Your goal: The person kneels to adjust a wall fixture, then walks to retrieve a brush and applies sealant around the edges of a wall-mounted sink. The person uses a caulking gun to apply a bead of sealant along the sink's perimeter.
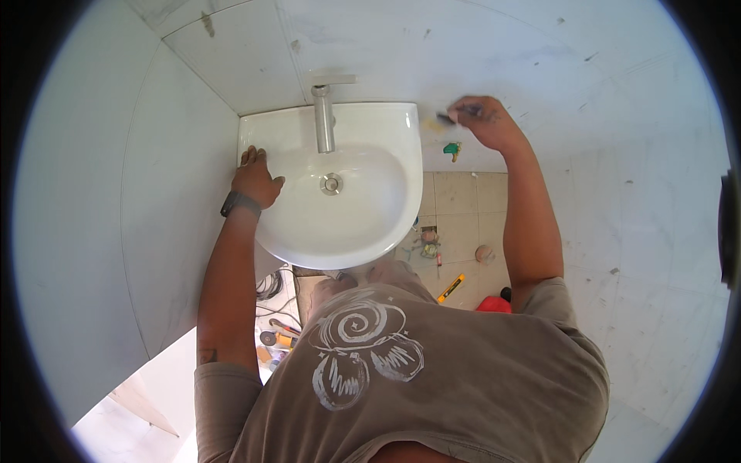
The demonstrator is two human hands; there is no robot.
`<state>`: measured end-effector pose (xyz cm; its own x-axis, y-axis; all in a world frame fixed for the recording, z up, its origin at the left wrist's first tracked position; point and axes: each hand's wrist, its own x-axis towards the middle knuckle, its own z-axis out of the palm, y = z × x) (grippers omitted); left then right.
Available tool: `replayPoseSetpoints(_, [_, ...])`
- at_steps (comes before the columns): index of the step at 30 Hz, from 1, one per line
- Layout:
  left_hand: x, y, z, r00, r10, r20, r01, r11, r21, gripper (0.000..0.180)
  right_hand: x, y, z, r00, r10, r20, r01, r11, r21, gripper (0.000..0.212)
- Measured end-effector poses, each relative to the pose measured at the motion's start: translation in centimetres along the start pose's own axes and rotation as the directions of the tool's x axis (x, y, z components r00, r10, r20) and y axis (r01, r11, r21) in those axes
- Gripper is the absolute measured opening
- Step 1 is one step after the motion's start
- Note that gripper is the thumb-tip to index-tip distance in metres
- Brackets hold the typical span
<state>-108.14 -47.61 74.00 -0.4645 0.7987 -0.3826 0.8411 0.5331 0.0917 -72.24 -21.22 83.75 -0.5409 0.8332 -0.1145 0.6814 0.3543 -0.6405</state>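
Observation:
A white ceramic washbasin (340, 243) sits against the tiled wall, with a metal faucet (324, 123) at its back and a round drain (331, 184) in the bowl. My left hand (258, 179) rests on the basin's left rim, fingers stretched out, holding nothing. Beyond the basin's right back corner, my right hand (486, 119) is raised near the wall, its fingers closed on a short dark stick-like thing (445, 119). Blur hides its exact kind. A yellowish patch (432, 124) shows on the wall by its tip. Just below is a green-handled valve (452, 149).
A side wall (177, 154) stands close on the left. On the floor at right lie a yellow-and-black tool (451, 288), a red object (494, 305) and small debris (429, 245). Cables (270, 287) and an orange power tool (284, 340) are at lower left.

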Motion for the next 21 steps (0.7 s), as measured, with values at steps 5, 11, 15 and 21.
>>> replayPoseSetpoints(5, [-0.2, 0.3, -0.4, 1.000, 0.020, 0.000, -0.020, 1.000, 0.012, 0.087, 0.6, -1.0, 3.6, 0.959, -0.239, 0.154, 0.225, 0.969, 0.103, 0.022])
replayPoseSetpoints(11, [-0.2, 0.0, -0.2, 0.999, 0.032, -0.028, -0.032, 0.999, -0.026, 0.086, 0.4, -2.5, 6.7, 0.923, -0.382, -0.048, 0.378, 0.874, 0.306, 0.022])
replayPoseSetpoints(15, [-0.2, -0.1, 0.0, 0.999, 0.009, -0.034, -0.011, 0.999, -0.041, 0.086, -0.2, -4.3, 7.5, 0.964, -0.190, 0.188, 0.136, 0.954, 0.268, 0.021])
replayPoseSetpoints(21, [-1.1, 0.0, 0.3, 0.998, -0.006, -0.058, 0.002, 0.998, -0.064, 0.086, -0.4, -4.4, 9.6, 0.899, -0.387, 0.206, 0.337, 0.911, 0.238, 0.018])
